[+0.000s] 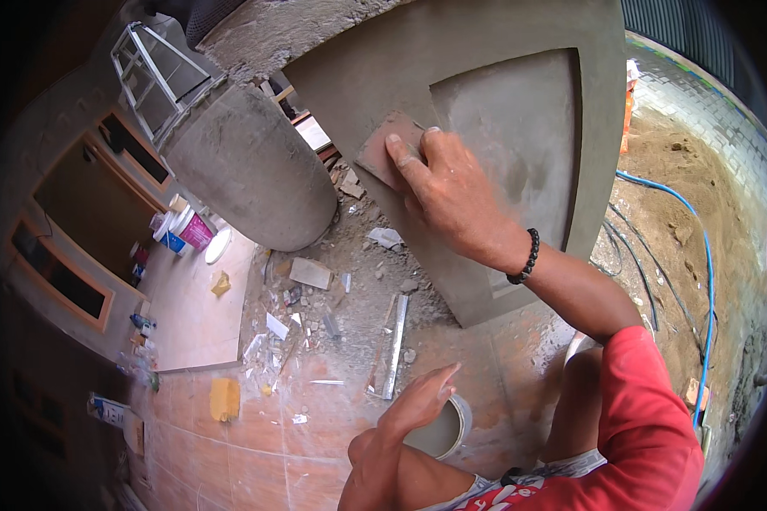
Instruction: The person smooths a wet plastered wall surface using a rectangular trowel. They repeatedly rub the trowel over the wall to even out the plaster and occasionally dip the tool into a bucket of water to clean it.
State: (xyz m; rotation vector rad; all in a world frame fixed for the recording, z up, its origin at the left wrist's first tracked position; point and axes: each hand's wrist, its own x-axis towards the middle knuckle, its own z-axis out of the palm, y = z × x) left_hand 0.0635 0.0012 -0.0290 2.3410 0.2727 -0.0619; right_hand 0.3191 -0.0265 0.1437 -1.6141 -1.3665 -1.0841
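My right hand [447,183] is closed on a flat reddish-brown pad [389,149], thumb and fingers over its edge. It lies against the left border of a grey plastered panel [507,25], beside the sunken rectangle [520,119] in the panel's middle. Whether the pad is sponge or something firmer I cannot tell. Lower down, my left hand [419,399] has its fingers stretched out and holds nothing. Just below and beside that hand is a round pale-rimmed bucket [465,422] with grey contents, partly hidden by my hand and leg.
A round plastered column [247,166] stands left of the panel. Rubble, a metal strip [394,345] and a yellow sponge [224,399] lie on the tiled floor. Paint buckets [192,228] stand farther left. To the right, a blue hose [707,255] crosses sand [665,170].
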